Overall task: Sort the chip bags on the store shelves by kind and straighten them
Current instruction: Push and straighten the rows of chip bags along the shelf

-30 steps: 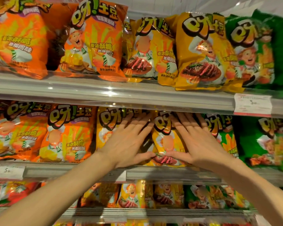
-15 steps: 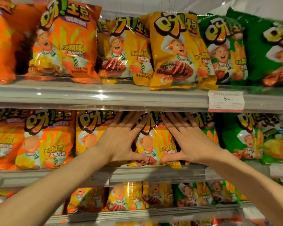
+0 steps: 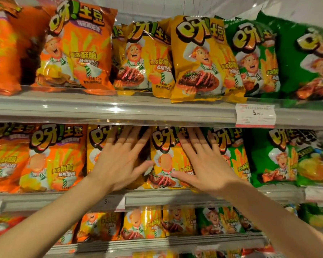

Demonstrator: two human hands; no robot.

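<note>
On the middle shelf [image 3: 168,199] an upright yellow chip bag [image 3: 165,159] stands between my two hands. My left hand [image 3: 119,161] lies flat with straight fingers on the yellow bag [image 3: 95,146] to its left. My right hand [image 3: 201,162] presses flat on the upright yellow bag's right side, its fingers reaching a green bag [image 3: 235,157]. Orange bags [image 3: 54,159] stand at the left of this shelf and more green bags [image 3: 274,157] at the right.
The top shelf [image 3: 119,108] carries orange [image 3: 80,51], yellow [image 3: 199,58] and green [image 3: 254,58] bags, with a price tag [image 3: 254,115] on its rail. The lower shelf [image 3: 157,243] holds the same colours in a row.
The view has shifted a little left and closer. Both hands stay flat on the middle-shelf yellow bags, and the gap between them has widened slightly.
</note>
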